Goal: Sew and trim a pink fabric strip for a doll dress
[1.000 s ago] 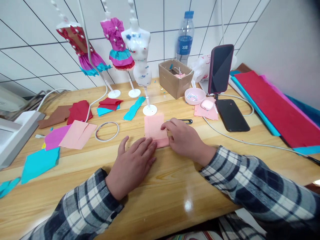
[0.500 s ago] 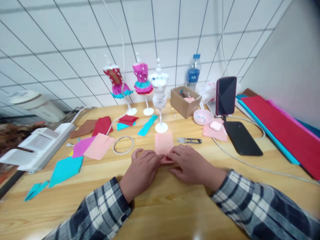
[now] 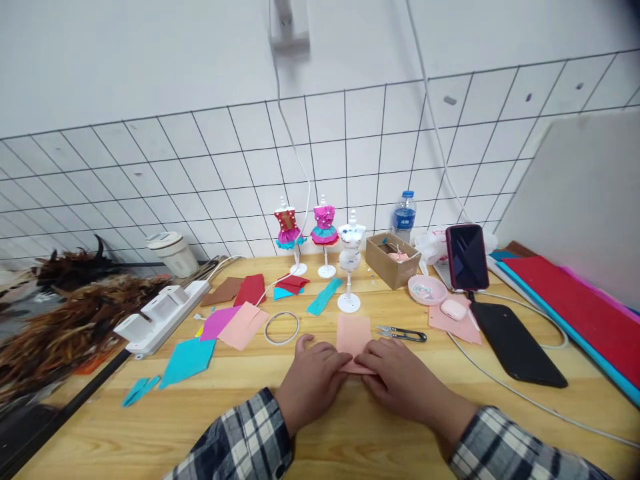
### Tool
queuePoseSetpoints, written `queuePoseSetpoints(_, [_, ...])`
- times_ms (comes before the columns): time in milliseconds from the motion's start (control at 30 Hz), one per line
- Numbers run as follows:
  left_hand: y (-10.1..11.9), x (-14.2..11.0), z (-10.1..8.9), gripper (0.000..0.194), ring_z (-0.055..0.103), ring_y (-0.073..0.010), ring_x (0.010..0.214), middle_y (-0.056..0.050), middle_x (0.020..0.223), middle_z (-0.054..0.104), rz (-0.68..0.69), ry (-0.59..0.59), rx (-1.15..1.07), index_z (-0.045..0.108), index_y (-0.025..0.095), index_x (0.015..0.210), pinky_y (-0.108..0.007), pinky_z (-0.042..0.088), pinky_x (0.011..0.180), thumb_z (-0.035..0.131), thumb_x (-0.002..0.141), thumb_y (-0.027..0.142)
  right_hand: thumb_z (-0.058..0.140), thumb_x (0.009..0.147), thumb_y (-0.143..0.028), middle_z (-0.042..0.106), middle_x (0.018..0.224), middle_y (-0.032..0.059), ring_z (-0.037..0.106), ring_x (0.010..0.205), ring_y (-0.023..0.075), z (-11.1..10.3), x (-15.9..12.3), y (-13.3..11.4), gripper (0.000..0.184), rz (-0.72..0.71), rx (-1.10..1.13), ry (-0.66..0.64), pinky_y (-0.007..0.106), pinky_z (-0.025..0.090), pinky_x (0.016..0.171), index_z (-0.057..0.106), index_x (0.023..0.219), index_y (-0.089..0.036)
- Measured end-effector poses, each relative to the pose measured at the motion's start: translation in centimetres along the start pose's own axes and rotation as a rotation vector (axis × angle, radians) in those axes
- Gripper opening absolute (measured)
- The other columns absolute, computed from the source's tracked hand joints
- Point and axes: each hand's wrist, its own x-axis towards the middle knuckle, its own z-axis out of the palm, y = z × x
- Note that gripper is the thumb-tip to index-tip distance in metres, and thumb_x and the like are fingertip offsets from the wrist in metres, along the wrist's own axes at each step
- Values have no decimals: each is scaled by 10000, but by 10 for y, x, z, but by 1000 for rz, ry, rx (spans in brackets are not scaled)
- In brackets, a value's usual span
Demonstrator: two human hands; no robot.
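A small pale-pink sheet (image 3: 354, 333), paper or cloth, lies in front of me with its near edge turned up in a fold. My left hand (image 3: 317, 373) grips the fold's left part, thumb and fingers closed on it. At the right part, my right hand (image 3: 397, 373) pinches the same edge. The fingertips almost meet in the middle and hide some of the fold. Just beyond the sheet stands a small white dress form (image 3: 350, 257) with faint dark marks. Black-handled thread snips (image 3: 403, 333) lie right of the sheet.
Two dressed mini forms (image 3: 289, 230) stand farther back. A cardboard box (image 3: 393, 263), pink dish (image 3: 427, 290), water bottle (image 3: 404, 217), propped phone (image 3: 467, 257) and black slab (image 3: 517, 343) are right. Left are a bangle-like ring (image 3: 281, 328), coloured pieces (image 3: 189, 361) and a power strip (image 3: 163, 317).
The camera view has tilted upward, showing more wall and shifting the table things lower and to the right. Both hands stay on the pink sheet's near edge, with little visible change in grip.
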Motion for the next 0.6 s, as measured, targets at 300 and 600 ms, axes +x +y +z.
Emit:
queuePoseSetpoints(300, [2, -2, 0, 233, 581, -242, 1003, -37, 965, 726, -13, 32, 4, 631, 292, 1137, -530, 207, 998, 531, 928, 316, 442, 931, -192, 660, 962, 55, 578, 943, 210, 5, 3, 1, 265, 34, 45, 49, 341, 392, 837, 677, 1047, -232])
queuePoseSetpoints(600, [-3, -2, 6, 290, 606, -220, 951, -55, 962, 721, -31, 92, -24, 649, 308, 1166, -508, 249, 993, 477, 944, 234, 531, 836, -165, 711, 923, 42, 619, 883, 189, 12, 3, 11, 247, 101, 365, 120, 294, 426, 795, 724, 977, -226])
